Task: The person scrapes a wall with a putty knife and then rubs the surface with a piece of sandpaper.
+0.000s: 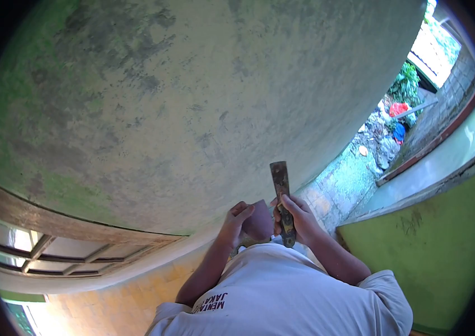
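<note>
1. Two hands show, both just below the middle of the frame, raised in front of a white shirt.
2. One scraper: its flat, stained blade stands upright, with the tip close to the wall or on it; I cannot tell which.
3. The right hand has its fingers clenched round the scraper's handle.
4. One dark brown piece sits just left of the scraper. What it is cannot be told.
5. The left hand grasps this piece, its fingers curled over the piece's left edge.
6. One big stained wall fills the upper and middle frame, patched with green at the left.
7. One wooden window frame with several panes lies at the lower left, under the wall's bottom edge.
8. One low green wall closes the right side, near the right elbow.
9. Yellowish floor lies open at the lower left.
10. A narrow passage runs to the upper right, with one heap of rubbish at its far end.
</note>
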Demonstrator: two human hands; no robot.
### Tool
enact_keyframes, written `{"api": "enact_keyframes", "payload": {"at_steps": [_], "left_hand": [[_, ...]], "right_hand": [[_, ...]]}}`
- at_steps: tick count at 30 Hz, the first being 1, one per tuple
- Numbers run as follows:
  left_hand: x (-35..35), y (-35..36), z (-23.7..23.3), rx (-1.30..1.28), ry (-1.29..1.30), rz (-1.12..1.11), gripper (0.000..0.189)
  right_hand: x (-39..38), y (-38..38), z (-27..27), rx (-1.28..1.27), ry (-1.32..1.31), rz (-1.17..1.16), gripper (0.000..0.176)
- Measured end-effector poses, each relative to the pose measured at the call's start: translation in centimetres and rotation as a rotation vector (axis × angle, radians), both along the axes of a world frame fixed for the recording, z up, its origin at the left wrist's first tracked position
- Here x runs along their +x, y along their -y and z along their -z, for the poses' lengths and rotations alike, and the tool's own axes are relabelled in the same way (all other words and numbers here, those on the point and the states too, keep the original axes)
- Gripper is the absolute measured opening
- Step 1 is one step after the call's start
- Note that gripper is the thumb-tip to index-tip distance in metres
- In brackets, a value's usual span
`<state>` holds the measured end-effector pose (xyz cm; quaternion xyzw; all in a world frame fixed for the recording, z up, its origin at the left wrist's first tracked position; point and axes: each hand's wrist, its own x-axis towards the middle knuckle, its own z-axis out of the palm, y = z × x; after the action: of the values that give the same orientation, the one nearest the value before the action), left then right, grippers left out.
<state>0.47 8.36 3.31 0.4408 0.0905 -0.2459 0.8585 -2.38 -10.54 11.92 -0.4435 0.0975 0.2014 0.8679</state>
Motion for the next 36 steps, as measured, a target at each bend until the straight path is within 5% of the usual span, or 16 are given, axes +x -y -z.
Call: {"api": "enact_keyframes", "payload": {"at_steps": [11, 19, 29, 36], "left_hand": [[-1.2, 1.7, 0.7, 0.107, 0.370, 0.226, 0.017], [-0.8, 2.2, -1.9, -0.122, 0.074, 0.161, 0.025], [-1.3, 1.4, -0.2, -0.071, 0.084, 0.216, 0.036], [-1.5, 1.5, -0.4, 0.132, 0.349, 0.141, 0.028]], "right_hand": [[3.1, -3.4, -0.6, -0.035, 0.134, 0.070, 0.027], [5.3, -4.0, -0.2, -0.153, 0.205, 0.114, 0.029], [6.0, -4.7, -1.0, -0.114, 0.193, 0.105, 0.030], [6.7, -5.2, -1.2, -0.181, 0.180, 0.056, 0.034]]}}
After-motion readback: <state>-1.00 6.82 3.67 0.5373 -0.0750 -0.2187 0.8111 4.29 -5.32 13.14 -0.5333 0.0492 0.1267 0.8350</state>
